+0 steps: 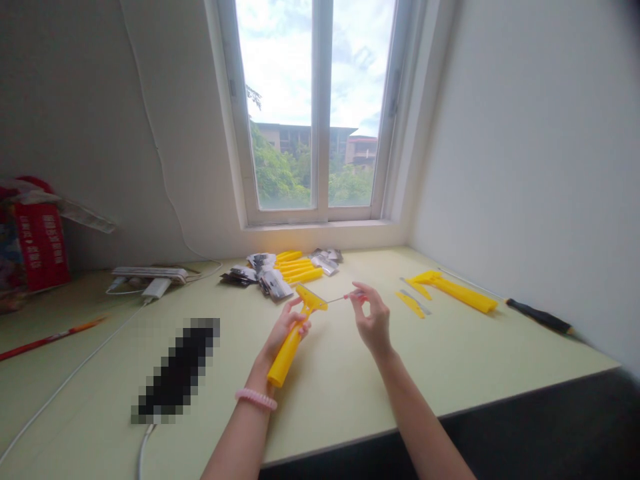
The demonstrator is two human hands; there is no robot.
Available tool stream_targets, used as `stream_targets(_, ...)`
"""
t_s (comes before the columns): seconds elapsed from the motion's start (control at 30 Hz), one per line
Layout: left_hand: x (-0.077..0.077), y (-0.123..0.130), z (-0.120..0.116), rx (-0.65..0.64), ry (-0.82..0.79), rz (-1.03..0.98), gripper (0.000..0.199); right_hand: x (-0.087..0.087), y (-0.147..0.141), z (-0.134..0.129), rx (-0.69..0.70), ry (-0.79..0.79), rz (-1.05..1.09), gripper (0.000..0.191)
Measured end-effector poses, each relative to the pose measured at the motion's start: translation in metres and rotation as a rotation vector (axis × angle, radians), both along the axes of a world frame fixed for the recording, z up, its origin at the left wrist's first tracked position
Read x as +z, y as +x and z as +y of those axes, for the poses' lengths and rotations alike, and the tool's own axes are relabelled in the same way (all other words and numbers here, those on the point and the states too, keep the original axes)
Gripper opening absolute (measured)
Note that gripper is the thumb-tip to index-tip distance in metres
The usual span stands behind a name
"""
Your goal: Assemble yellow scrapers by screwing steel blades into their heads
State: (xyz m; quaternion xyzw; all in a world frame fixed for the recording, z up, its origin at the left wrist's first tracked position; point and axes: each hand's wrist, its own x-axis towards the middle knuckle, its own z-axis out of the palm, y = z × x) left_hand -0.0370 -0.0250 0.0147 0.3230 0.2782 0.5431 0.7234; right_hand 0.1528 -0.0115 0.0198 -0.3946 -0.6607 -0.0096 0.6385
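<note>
Steady the scraper over the pale green desk [345, 393] while the driver meets its head.
Your long yellow plastic scraper with a tubular handle [287, 352] is up in front of you, near the middle of the desk, its head tilted away; your left hand [279, 333] wraps it just below that head, so keep that grip firm enough to stop any twist. Your right hand [374, 320] pinches the slim metal-shafted driver [337, 299] between thumb and fingertips, its tip at the head's right-hand corner (whether it is seated is too small to tell). Best keep the shaft in line with whatever it enters, turn lightly, and hold your left fingers off its path, in case it slips.
</note>
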Motion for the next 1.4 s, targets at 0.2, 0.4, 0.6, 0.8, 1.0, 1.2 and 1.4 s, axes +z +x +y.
stream_targets(0.2, 0.000, 0.001, -0.001, 0.004, 0.013, -0.006, 0.057, 0.001, -0.001, -0.001, 0.063, -0.046, 0.104, 0.024)
stream_targets(0.4, -0.003, 0.000, 0.002, 0.012, 0.002, 0.019, 0.059, 0.002, 0.000, -0.002, 0.213, -0.081, 0.065, 0.013)
stream_targets(0.6, -0.004, 0.000, 0.003, 0.011, 0.025, 0.053, 0.055, 0.003, 0.000, 0.000, 0.117, -0.101, 0.121, 0.022)
stream_targets(0.8, -0.006, 0.001, 0.003, -0.018, 0.042, 0.097, 0.055, 0.001, 0.002, 0.001, -0.095, -0.086, 0.090, 0.022)
stream_targets(1.0, -0.010, -0.001, 0.008, -0.059, 0.032, 0.146, 0.057, -0.001, 0.002, 0.002, -0.140, -0.090, -0.009, 0.023)
stream_targets(1.2, -0.011, -0.001, 0.009, -0.065, 0.042, 0.176, 0.055, -0.004, 0.003, 0.001, -0.275, -0.178, -0.106, 0.032)
stream_targets(1.4, -0.011, -0.001, 0.009, -0.051, 0.036, 0.190, 0.055, 0.004, 0.002, -0.001, -0.017, -0.091, -0.069, 0.023)
